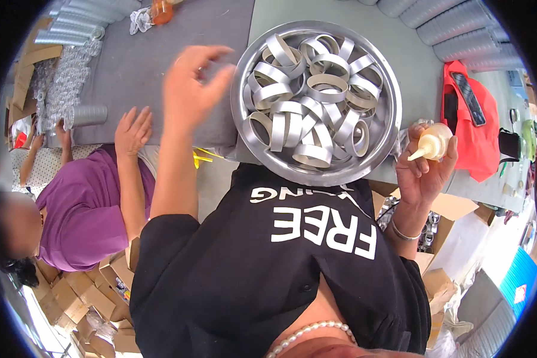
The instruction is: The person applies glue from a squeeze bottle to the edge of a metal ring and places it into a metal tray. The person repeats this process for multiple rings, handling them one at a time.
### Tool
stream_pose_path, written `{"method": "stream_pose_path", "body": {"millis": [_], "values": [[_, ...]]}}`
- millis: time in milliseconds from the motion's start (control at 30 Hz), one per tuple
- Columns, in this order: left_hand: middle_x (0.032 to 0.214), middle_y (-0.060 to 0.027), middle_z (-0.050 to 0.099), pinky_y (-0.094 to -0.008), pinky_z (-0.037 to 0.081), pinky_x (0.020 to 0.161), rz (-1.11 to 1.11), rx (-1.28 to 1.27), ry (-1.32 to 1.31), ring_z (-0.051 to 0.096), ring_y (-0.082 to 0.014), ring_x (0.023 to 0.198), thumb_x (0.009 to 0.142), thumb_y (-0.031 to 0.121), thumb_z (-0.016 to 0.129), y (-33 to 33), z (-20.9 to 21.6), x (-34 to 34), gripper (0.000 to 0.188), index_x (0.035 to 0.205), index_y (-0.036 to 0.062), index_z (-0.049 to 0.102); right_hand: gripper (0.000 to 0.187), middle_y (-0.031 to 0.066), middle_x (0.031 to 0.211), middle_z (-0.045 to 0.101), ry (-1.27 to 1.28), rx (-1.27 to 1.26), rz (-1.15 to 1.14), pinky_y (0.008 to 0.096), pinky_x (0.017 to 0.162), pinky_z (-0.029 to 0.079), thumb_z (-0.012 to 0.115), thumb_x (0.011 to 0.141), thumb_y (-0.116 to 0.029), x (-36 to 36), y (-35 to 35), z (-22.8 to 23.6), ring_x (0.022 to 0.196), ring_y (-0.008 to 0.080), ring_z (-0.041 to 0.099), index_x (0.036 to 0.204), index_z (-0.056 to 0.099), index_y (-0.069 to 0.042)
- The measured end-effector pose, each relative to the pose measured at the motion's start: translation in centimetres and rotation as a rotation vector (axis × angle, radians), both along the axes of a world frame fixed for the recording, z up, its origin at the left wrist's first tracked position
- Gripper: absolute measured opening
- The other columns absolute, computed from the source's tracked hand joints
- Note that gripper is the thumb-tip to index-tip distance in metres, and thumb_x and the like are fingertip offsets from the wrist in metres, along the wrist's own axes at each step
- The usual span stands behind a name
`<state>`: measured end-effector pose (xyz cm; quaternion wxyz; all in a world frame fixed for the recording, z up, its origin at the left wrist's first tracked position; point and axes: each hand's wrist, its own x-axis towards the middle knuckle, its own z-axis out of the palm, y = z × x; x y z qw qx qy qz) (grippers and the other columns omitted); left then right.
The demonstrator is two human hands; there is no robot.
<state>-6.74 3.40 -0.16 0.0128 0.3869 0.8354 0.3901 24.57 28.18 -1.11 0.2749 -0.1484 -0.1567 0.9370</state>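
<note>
Tray [325, 178]: round steel, held loose silver bands [327, 95]; finished count unclear.
Left hand [191, 89]: spread, looked empty.
Right hand [420, 174]: gripped cream nozzle bottle [437, 142].

Work surface [328, 11] is pale grey-green, dark grey cover [143, 71] over its left part. Stacked silvery cylinders [465, 39] line the far right edge, similar stacks [71, 24] far left. Cardboard boxes [80, 295] piled low left, open carton [465, 230] low right near a ribbed blue panel [517, 277]. Pale floor [212, 191] shows between. Bright, daylight-like glare on the right side, washed out there; fisheye rim bends all edges
</note>
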Motion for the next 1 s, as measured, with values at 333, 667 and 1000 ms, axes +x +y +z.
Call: {"method": "stream_pose_path", "body": {"millis": [333, 667, 1000], "values": [[0.093, -0.0068, 0.066, -0.0296, 0.049, 0.059, -0.022, 0.197, 0.054, 0.062, -0.0225, 0.069, 0.080, 0.002, 0.069, 3.0, 0.1, 7.2, 0.019, 0.098, 0.0069, 0.071, 0.057, 0.0212, 0.104, 0.065, -0.030, 0.002, -0.013, 0.0208, 0.043, 0.041, 0.056, 0.095, -0.048, -0.5, -0.3, -0.2, 0.050, 0.0099, 0.051, 0.112, 0.059, 0.007], [0.100, -0.0099, 0.065, -0.0305, 0.049, 0.070, -0.273, -0.017, -0.011, 0.063, -0.0227, 0.077, 0.081, 0.019, 0.073, 5.6, 0.2, 10.2, 0.032, 0.109, 0.0051, 0.069, 0.056, 0.0220, 0.102, 0.066, -0.020, -0.015, -0.043, 0.0221, 0.044, 0.040, 0.056, 0.095, -0.047, -0.2, -0.6, -0.2, 0.049, 0.0110, 0.050, 0.111, 0.060, 0.007], [0.116, -0.0102, 0.057, -0.0396, 0.046, 0.093, -0.384, 0.048, -0.409, 0.058, -0.0263, 0.111, 0.065, 0.018, 0.082, 5.0, 2.1, 10.8, 0.062, 0.122, 0.0073, 0.059, 0.057, 0.0225, 0.100, 0.067, 0.003, -0.003, -0.053, 0.0228, 0.043, 0.040, 0.055, 0.096, -0.047, -0.3, -0.5, -0.3, 0.049, 0.0118, 0.051, 0.111, 0.060, 0.007]]}}
